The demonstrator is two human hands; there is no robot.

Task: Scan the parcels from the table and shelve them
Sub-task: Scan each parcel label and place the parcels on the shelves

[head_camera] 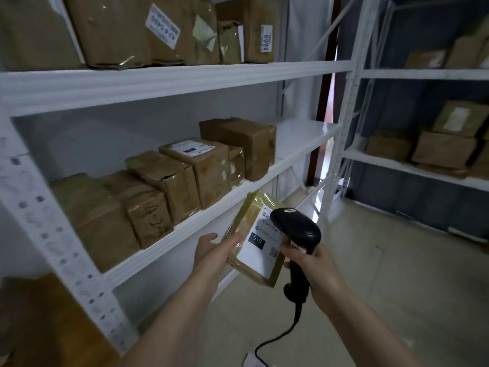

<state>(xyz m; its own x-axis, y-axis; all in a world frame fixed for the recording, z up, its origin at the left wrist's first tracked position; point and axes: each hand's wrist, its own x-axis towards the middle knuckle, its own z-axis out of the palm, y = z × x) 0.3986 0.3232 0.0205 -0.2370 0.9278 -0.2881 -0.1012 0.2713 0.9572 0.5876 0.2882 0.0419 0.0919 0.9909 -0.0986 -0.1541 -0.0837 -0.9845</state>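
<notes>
My left hand [214, 251] holds a small brown taped parcel [251, 221] from its left side, tilted in front of the white rack. A white label marked 010 [260, 243] faces up. My right hand [315, 263] grips a black handheld scanner [297, 229], whose head hovers over the label's upper right. The scanner's cable [277, 337] trails down toward the floor. The table is out of view.
The white rack's middle shelf [211, 207] carries a row of brown parcels [185, 173], with bare shelf [301, 133] at its right end. More parcels fill the top shelf [164, 30]. A second rack [423, 165] with parcels stands at the right, past pale open floor [383, 274].
</notes>
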